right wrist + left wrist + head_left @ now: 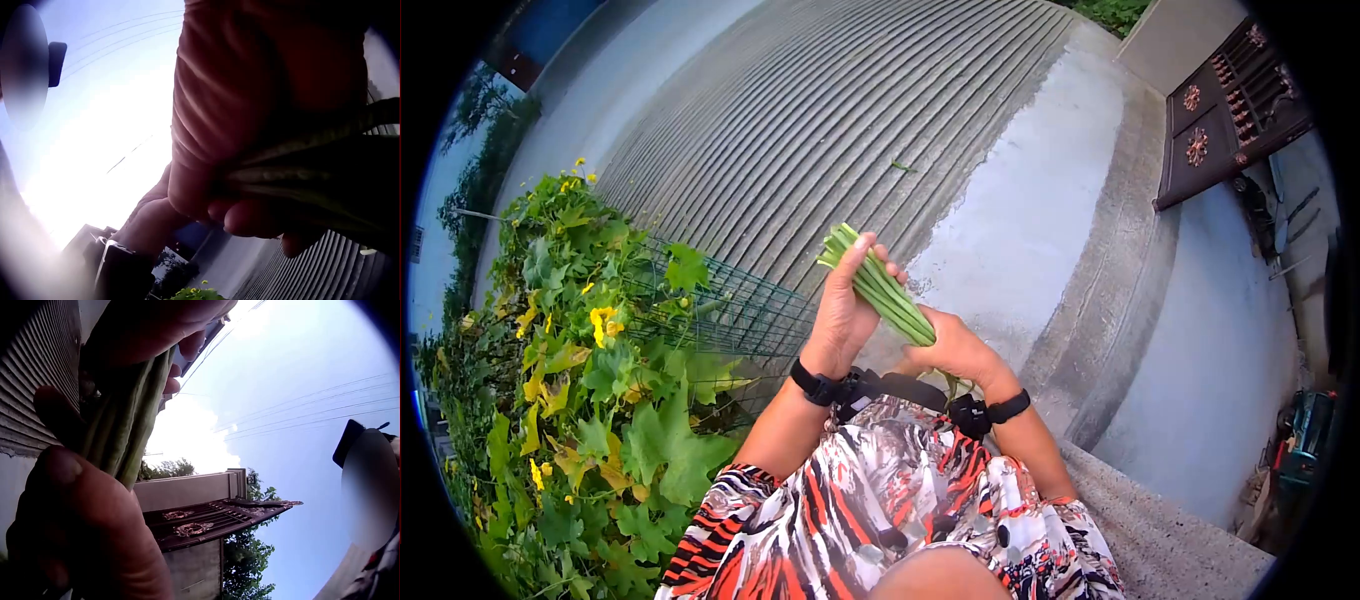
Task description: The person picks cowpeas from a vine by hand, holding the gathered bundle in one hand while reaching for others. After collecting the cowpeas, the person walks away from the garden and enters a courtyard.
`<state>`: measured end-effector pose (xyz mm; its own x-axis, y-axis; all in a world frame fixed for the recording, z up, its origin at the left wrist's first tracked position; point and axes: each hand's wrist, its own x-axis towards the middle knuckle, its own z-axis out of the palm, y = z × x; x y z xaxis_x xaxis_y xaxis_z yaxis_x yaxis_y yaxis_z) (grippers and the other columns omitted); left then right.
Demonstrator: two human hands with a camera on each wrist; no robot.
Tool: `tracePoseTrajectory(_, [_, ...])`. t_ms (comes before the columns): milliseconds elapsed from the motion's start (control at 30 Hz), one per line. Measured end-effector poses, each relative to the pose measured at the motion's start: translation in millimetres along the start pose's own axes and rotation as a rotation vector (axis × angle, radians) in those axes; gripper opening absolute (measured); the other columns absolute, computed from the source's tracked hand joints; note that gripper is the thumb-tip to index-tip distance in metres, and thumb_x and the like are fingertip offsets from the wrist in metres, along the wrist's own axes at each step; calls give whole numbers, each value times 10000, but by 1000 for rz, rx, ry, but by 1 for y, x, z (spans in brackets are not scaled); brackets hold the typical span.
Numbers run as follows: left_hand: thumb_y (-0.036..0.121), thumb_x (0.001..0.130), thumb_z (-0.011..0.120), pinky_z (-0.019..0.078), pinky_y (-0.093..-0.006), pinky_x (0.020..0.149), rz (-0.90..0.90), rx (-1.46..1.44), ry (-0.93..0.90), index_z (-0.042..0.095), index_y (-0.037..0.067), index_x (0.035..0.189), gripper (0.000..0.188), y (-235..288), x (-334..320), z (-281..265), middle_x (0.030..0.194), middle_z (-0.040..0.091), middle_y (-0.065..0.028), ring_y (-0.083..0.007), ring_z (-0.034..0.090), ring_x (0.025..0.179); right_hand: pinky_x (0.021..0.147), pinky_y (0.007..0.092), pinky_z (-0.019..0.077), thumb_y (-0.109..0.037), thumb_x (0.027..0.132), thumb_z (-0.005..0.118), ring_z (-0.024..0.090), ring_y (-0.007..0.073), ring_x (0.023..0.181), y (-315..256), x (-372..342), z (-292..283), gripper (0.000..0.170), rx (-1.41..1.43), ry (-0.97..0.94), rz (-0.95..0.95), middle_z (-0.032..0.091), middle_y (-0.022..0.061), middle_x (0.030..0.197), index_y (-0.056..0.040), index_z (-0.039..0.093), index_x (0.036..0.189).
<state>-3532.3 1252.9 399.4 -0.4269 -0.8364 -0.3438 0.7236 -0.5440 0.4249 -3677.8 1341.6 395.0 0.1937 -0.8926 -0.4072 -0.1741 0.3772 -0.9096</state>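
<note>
A bundle of long green pods (887, 296) lies slantwise between both hands in the head view. The left hand (847, 312) grips its upper end, thumb along one side and fingertips showing past the other. Lower down, the right hand (956, 350) is closed round the other end, with thin tips hanging below it. From the left wrist, the pods (128, 419) run between the two hands. In the right wrist view the pods (281, 175) pass in shadow beneath the right hand (231, 94), whose fingers curl round them.
A leafy vine (615, 400) with yellow flowers covers the left side beside a green wire fence (745, 300). Ridged concrete (820, 130) stretches ahead, with a small green scrap (903, 167) on it. A dark red gate (1225, 115) stands at the upper right.
</note>
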Motion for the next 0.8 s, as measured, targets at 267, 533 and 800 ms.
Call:
tracePoseTrajectory(267, [291,880,611,430,-302,609,-209,54,-222,466,151,760,235,-69,80,66,647,428,48,-110,455,587,546,257,452,-138,757,678,532,86,627,34,-18,-75,308,43,303,-135,581,13,767,-9,567,1014])
tracePoseTrajectory(533, [395,857,632,451,-416,904,-461,305,-462,426,56,1186,515,-168,126,167,891,583,-52,-245,596,917,590,320,485,-125,748,621,601,197,649,30,-53,-177,298,184,695,65,612,98,769,-9,540,1011])
tracePoseTrajectory(800, [328,816,687,465,-428,917,-897,410,-690,388,34,1242,597,-286,217,298,997,619,-88,-309,516,1145,706,396,497,-174,752,621,642,320,805,-4,-106,-340,378,153,956,179,639,175,880,-64,534,1103])
